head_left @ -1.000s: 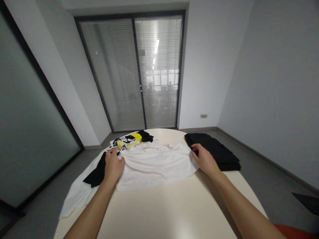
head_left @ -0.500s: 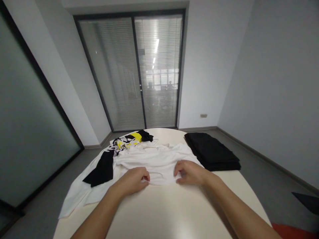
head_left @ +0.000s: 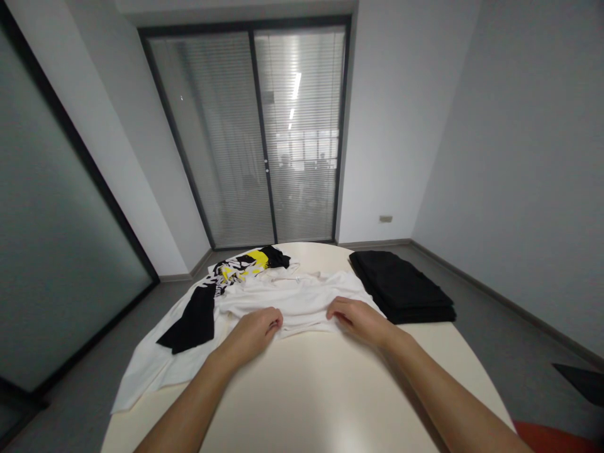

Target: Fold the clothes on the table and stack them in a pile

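A white T-shirt (head_left: 302,301) lies spread across the middle of the table, its near edge gathered in soft creases. My left hand (head_left: 257,328) is closed on the near edge at its left side, fingers curled into the cloth. At the right side of the same edge, my right hand (head_left: 359,318) pinches the fabric between thumb and fingers. The fingertips of both hands are partly hidden by the knuckles and cloth.
To the left lies a rumpled white garment (head_left: 146,362) with black and yellow patterned parts, hanging near the table's edge. A stack of folded black clothes (head_left: 401,286) sits at the right. The pale table (head_left: 306,396) is rounded. Something red (head_left: 557,437) shows at lower right.
Both hands have moved a little away from me, carrying the near edge of the white T-shirt with them. That edge now lies farther up the table, slightly folded.
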`<action>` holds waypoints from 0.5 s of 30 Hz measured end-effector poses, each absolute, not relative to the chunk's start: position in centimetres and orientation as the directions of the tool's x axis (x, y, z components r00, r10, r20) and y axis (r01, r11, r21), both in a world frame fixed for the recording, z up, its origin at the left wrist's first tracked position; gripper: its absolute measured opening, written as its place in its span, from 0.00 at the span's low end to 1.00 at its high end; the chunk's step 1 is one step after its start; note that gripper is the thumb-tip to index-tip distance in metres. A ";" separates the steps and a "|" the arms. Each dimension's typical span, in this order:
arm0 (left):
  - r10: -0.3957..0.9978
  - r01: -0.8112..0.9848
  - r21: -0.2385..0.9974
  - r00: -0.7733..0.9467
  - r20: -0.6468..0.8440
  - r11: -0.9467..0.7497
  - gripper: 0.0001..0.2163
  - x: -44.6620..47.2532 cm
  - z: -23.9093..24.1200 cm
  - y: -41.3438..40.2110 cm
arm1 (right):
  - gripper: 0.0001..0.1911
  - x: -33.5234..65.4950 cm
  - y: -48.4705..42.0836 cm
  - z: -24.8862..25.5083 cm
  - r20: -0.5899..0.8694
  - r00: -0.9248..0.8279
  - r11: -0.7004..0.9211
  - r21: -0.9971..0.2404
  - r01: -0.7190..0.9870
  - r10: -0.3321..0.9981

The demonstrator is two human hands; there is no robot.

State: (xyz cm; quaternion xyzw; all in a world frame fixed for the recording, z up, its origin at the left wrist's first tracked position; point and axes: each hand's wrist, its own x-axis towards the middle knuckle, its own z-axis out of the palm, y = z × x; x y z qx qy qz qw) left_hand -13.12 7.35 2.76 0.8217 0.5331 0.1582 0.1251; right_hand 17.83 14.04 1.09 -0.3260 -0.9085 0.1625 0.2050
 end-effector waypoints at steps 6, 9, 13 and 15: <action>0.872 0.802 0.355 0.480 0.094 -0.480 0.06 -13.8 2.3 7.3 | 0.15 18.1 13.7 1.5 0.166 -0.717 0.704 -0.429 0.565 0.677; 0.869 0.808 0.332 0.486 0.092 -0.487 0.05 -13.9 1.9 7.6 | 0.11 18.1 13.8 1.8 0.152 -0.730 0.711 -0.423 0.562 0.667; 0.874 0.820 0.307 0.473 0.112 -0.484 0.08 -13.6 1.8 7.6 | 0.09 18.1 13.7 2.0 0.155 -0.718 0.704 -0.413 0.577 0.679; 0.894 0.839 0.312 0.433 0.115 -0.447 0.08 -13.5 2.0 7.6 | 0.09 18.1 13.6 2.1 0.164 -0.693 0.684 -0.426 0.593 0.703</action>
